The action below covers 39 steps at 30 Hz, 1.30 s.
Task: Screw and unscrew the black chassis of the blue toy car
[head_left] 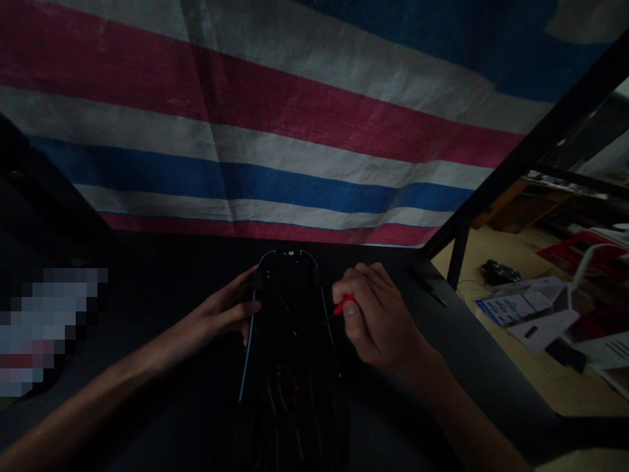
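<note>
A long black body with thin blue edging (289, 308), much like a toy car, lies on the dark table in front of me. Its far end is rounded, and cable-like strands run over its near part, though poor light hides most detail. My left hand (230, 311) grips its left edge, thumb on top and fingers along the side. In my right hand (371, 314) is a screwdriver with a red handle (345, 304), held in closed fingers. The screwdriver's thin shaft points left and down to the body's right edge; whether its tip touches is too dark to tell.
A dark pen-like tool (432, 292) lies on the table (491, 367) at the right. A striped plastic sheet (295, 131) hangs behind, beside a black frame post (511, 164). Boxes and papers (521, 314) sit on the floor beyond. A blurred-out patch (44, 334) is at left.
</note>
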Tool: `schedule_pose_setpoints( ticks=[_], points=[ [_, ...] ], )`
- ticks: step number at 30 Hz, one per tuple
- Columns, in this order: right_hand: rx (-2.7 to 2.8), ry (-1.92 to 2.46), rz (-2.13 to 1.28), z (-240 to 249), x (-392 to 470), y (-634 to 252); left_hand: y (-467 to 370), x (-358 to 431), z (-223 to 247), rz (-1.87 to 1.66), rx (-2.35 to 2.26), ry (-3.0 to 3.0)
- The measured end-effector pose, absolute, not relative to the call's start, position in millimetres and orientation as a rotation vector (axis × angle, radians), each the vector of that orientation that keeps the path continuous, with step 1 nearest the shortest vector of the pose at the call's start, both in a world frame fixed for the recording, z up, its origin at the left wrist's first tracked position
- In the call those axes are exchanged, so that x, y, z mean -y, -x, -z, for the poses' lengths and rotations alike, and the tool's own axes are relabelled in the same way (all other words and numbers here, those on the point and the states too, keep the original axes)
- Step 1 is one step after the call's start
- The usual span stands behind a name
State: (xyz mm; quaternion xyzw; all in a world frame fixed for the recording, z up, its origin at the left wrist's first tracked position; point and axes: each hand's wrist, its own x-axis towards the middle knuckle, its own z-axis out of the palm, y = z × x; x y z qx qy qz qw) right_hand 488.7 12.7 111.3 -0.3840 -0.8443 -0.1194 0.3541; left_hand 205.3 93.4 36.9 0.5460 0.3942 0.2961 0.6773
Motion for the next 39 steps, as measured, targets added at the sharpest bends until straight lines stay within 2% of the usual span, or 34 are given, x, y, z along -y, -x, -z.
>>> schedule_pose_setpoints(
  ticks=[17, 22, 26, 29, 35, 39],
  points=[
    [2.202, 1.039, 0.098, -117.3, -11.0, -493.4, -203.8, -93.9, -37.0, -0.658, -0.810, -1.206],
    [2.350, 1.019, 0.186, -130.9, -13.5, -493.7, -203.4, -94.5, -36.7, -0.657, -0.821, -1.220],
    [2.452, 1.053, 0.070, -139.7, -17.2, -492.5, -204.7, -94.5, -36.9, -0.657, -0.822, -1.217],
    [2.431, 1.113, 0.033, -138.5, -18.0, -490.7, -204.7, -93.2, -39.2, -0.646, -0.826, -1.227],
    [2.306, 1.140, 0.174, -128.4, -13.7, -486.3, -203.8, -92.1, -43.3, -0.625, -0.843, -1.234],
    [2.282, 1.082, 0.098, -124.0, -14.7, -487.5, -203.6, -92.6, -41.4, -0.636, -0.859, -1.243]
  ],
)
